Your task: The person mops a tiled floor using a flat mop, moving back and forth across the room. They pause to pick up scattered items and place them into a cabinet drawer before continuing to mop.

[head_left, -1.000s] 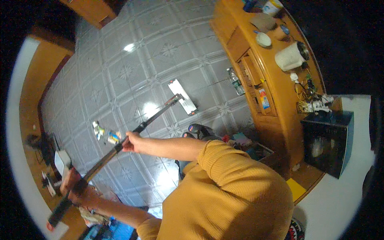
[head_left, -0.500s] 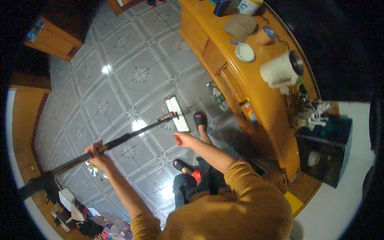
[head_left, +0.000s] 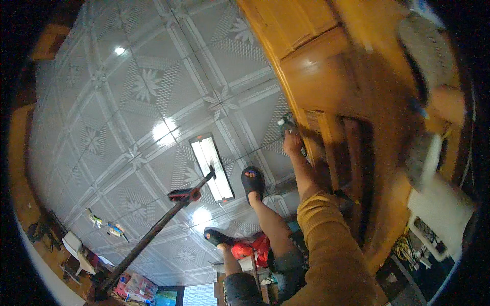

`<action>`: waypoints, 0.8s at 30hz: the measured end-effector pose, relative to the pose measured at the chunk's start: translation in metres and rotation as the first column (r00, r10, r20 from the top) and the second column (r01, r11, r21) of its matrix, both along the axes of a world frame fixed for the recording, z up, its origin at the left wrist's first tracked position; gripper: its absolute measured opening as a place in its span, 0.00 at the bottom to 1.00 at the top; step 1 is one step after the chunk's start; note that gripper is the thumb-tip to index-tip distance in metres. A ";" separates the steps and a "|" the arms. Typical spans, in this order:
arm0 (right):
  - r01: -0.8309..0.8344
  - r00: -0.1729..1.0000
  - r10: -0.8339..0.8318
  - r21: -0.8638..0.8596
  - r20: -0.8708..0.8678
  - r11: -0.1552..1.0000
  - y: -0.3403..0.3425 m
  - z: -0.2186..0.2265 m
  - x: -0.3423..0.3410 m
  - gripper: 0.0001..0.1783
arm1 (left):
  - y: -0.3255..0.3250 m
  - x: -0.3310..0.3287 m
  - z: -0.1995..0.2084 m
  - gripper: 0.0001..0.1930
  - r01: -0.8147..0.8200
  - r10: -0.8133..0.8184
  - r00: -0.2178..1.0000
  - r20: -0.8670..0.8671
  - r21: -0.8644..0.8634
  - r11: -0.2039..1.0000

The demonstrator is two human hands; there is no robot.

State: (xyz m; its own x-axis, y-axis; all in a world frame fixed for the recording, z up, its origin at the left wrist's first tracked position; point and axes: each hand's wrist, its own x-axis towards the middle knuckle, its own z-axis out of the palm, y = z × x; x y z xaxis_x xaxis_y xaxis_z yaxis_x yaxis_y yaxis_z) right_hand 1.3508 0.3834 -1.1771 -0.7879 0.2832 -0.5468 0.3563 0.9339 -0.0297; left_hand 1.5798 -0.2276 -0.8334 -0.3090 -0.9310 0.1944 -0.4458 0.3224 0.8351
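A flat mop point(head_left: 153, 235) reaches from the lower left to its white rectangular head, which lies flat on the tiled floor in front of my feet. My left hand point(head_left: 97, 291) is closed round the dark pole, dim and partly lost at the lower-left rim. Bent low beside the wooden cabinet, my right hand point(head_left: 293, 143) is closed round a clear greenish plastic bottle point(head_left: 287, 124). The hand covers the middle of this bottle; its capped end and a bit of its other end show. A red and black piece point(head_left: 185, 195) sits on the mop's pole.
The wooden cabinet point(head_left: 311, 61) curves along the right, with a white pitcher point(head_left: 441, 224) blurred near the rim. My dark slippers point(head_left: 252, 181) stand near the mop head. Small scattered items point(head_left: 115, 228) lie on the floor at left; a clear bin point(head_left: 140, 286) stands lower left.
My view has dropped closer to the floor. The right hand has gone from free air to the bottle by the cabinet. The left hand and pole have swung toward the lower-left rim.
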 end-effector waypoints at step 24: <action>0.636 0.764 -0.645 0.131 0.036 0.761 0.004 0.128 0.263 0.32 | -0.053 0.075 0.067 0.12 0.258 -0.256 0.966 -0.035 0.073 0.963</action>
